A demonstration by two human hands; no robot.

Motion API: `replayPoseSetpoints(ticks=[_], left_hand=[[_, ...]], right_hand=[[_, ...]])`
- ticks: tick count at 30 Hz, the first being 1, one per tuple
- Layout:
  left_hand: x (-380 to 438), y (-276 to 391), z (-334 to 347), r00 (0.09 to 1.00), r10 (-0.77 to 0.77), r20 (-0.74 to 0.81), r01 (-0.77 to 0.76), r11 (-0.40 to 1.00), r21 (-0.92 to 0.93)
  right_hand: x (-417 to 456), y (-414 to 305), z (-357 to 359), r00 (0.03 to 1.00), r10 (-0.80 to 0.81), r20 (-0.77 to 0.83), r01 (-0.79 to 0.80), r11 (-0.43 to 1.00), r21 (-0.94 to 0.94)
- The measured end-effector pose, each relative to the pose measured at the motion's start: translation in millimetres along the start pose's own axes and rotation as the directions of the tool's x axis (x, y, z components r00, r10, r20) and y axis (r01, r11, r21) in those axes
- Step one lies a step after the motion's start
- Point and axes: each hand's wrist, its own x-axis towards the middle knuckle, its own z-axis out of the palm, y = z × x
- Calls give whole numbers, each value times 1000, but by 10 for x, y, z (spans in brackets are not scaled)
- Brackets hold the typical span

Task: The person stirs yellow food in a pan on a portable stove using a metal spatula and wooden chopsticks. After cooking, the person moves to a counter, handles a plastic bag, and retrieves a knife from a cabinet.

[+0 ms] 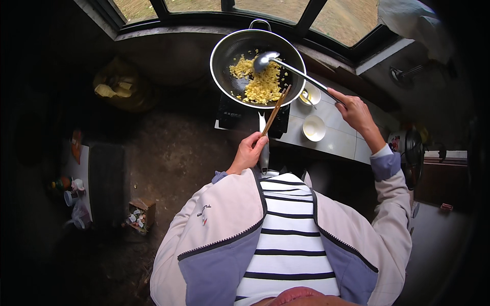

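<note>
A dark wok (229,53) with a pale rim sits on a black cooktop (233,114) in front of the window. Crumbled yellow scrambled egg (264,86) is spread over its bottom. My right hand (356,113) grips the long handle of a metal ladle (264,61), whose bowl rests over the egg. Wooden chopsticks (277,111) are held in my left hand (250,149), their tips reaching over the wok's near rim. That hand lies beside the wok's grey handle (264,157); whether it also touches the handle, I cannot tell.
On the white tiled counter (340,141) stand a white bowl (314,128) and another bowl (309,93) with a spoon and yellow residue. A rice cooker (405,141) is at the right. Left are a bag (120,90), a table (109,183) and a cardboard box (141,216) of scraps.
</note>
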Motion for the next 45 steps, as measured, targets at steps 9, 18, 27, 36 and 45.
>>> replayPoseSetpoints(ticks=[9, 18, 27, 36, 45], left_hand=[[-10, 15, 21, 1000, 2, -20, -3, 999, -48], [42, -44, -33, 1000, -2, 27, 3, 1000, -4], [36, 16, 31, 1000, -11, 1, 11, 996, -88], [25, 37, 46, 1000, -14, -6, 13, 994, -108], [30, 15, 25, 999, -44, 3, 44, 997, -71]], right_hand=[[-257, -317, -443, 971, 16, 240, -55, 986, 159], [-582, -231, -775, 965, 37, 261, -82, 983, 166], [-543, -194, -740, 910, 105, 401, -201, 958, 205], [-583, -219, -731, 831, 197, 520, -403, 858, 320], [-595, -199, -705, 847, 146, 511, -359, 867, 347]])
